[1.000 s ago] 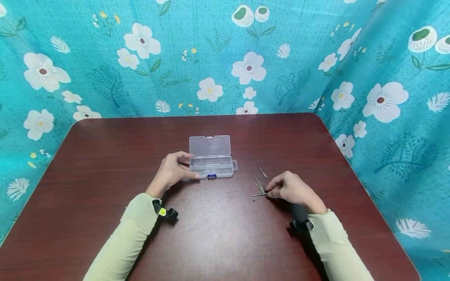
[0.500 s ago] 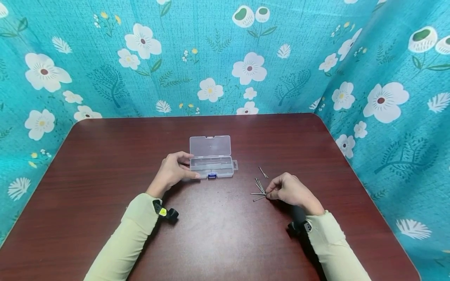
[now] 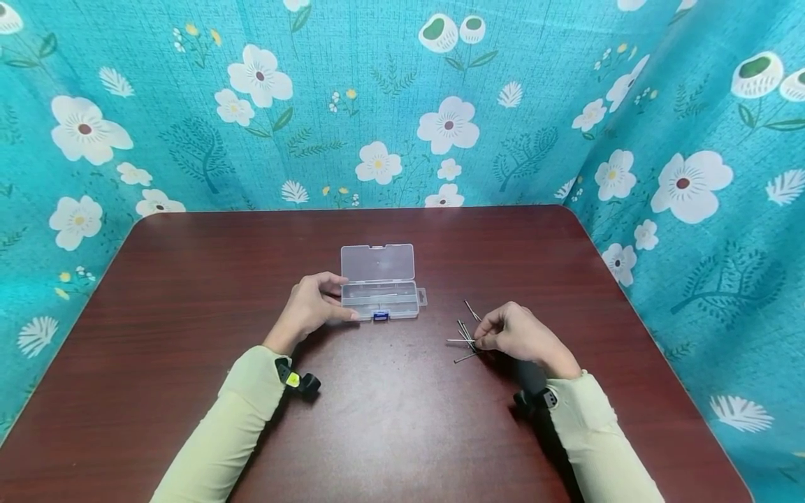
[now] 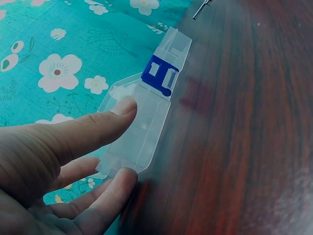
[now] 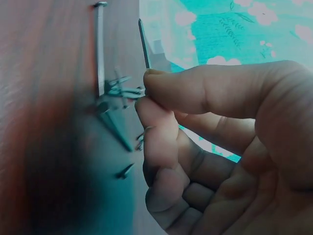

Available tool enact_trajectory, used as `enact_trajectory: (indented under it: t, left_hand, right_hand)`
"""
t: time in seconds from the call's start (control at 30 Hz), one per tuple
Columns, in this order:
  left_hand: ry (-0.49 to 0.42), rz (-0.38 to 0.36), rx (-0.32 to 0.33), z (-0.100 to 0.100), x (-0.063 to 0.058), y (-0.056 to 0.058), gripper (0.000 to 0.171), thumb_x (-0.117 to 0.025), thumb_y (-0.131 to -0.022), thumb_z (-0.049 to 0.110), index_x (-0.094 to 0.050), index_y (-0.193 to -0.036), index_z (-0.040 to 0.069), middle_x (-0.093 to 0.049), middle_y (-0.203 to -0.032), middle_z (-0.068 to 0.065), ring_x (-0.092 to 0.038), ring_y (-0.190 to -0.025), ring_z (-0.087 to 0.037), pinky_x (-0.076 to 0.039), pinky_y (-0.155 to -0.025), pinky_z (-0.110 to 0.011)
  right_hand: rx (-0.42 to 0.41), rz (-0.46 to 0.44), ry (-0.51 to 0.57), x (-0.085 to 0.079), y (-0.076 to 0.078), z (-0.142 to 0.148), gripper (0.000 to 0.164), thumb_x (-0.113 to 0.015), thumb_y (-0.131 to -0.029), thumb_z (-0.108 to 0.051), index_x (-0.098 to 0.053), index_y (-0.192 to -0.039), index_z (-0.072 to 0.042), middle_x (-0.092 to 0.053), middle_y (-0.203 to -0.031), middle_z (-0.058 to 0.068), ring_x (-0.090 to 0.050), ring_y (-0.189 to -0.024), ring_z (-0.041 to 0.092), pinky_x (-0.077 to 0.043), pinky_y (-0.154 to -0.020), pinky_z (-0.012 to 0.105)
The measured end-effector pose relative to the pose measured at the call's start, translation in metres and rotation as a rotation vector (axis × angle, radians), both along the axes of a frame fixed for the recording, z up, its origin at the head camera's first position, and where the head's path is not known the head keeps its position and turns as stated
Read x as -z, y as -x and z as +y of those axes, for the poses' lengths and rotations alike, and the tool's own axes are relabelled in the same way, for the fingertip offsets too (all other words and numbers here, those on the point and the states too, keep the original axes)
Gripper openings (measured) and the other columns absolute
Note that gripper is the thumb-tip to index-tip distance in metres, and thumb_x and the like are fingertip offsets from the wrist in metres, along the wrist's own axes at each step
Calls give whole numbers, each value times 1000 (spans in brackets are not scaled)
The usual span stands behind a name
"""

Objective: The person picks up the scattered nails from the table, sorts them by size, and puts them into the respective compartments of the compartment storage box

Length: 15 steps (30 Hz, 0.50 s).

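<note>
My left hand [image 3: 309, 302] holds the left end of a clear plastic box [image 3: 377, 264], thumb along its front and fingers behind. The box's lid is tipped back, and a blue latch [image 4: 159, 76] sits on its front wall. A thin, nail-like piece shows in the rear compartment. To the right, my right hand [image 3: 520, 338] pinches a nail [image 5: 144, 44] between thumb and forefinger, its pointed end sticking out toward the box. Under and beside those fingertips lie several loose nails [image 5: 100, 49] in a crossed pile, partly hidden by the hand.
The dark red-brown table [image 3: 390, 433] runs back to a turquoise flowered curtain [image 3: 352, 91]. Another nail [image 3: 472, 310] lies just behind the pile. A clear hanging tab [image 3: 422, 297] juts from the box's right end.
My right hand has lifted slightly from the pile with one nail pinched, now lying level and pointing left. The left hand and the box stay in place.
</note>
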State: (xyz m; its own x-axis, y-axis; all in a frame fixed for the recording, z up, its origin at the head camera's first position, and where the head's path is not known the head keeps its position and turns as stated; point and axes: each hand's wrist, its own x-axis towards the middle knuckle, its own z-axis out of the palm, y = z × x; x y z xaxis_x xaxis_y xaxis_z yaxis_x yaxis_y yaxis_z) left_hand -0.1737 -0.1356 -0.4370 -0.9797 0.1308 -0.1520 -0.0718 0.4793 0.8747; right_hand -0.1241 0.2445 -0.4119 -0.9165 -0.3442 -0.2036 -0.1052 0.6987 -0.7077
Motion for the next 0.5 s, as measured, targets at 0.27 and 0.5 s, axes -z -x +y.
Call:
enact_trajectory:
  t: [0.27, 0.5]
  left_hand:
    - [6, -5, -3, 0, 0, 0, 71, -98, -64, 18, -68, -127, 13, -65, -117, -12, -67, -93, -24, -57, -67, -34]
    - [2, -5, 2, 0, -2, 1, 71, -99, -63, 17, -68, -127, 11, -65, -116, -13, -69, -90, -23, -57, -66, -34]
  right_hand:
    - [18, -3, 18, -5, 12, -13, 2, -78, -85, -8, -77, -83, -7, -68, -71, -3, -50, -61, 13, -39, -55, 30]
    - [-5, -3, 39, -7, 23, -26, 3, -75, -87, -5, -78, -86, -6, -69, -73, -1, -50, -63, 15, -41, -58, 33]
